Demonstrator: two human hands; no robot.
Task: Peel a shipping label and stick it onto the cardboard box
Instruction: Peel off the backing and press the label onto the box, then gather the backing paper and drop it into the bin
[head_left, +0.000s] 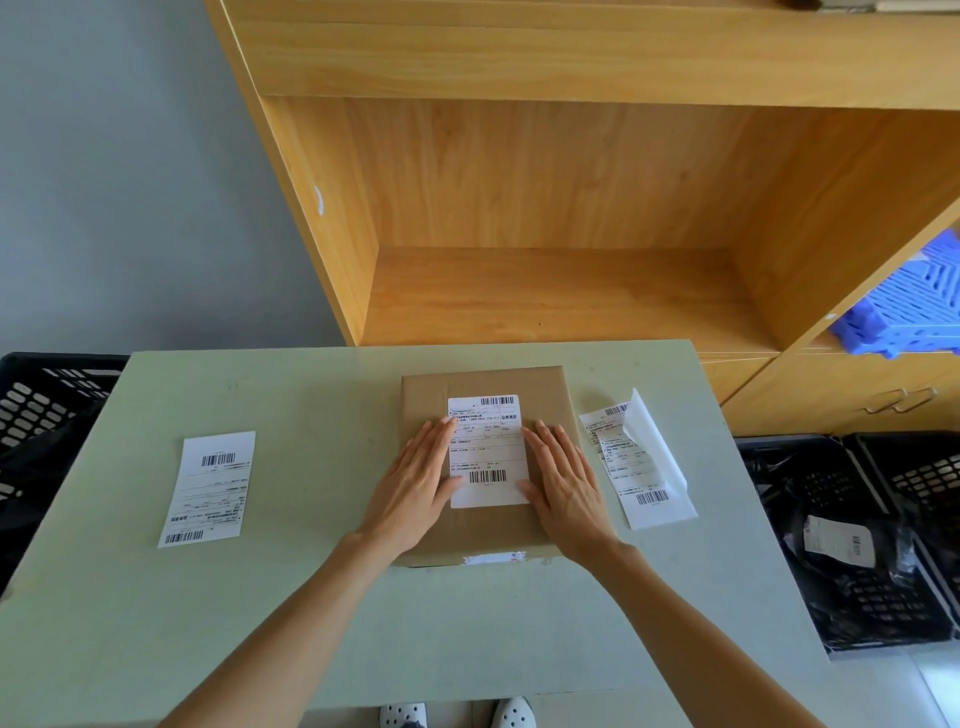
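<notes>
We see both hands flat, fingers together: left hand (418, 486) and right hand (566, 486) press the shipping label (488, 449) onto the cardboard box (431, 395), mid pale-green table (311, 597). Wooden shelf unit (545, 208) behind, black crates (852, 545) either side, grey wall (130, 182) left.

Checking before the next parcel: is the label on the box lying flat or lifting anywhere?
Flat, as far as visible. The label lies smooth on the cardboard box; both hands cover its side edges.
</notes>
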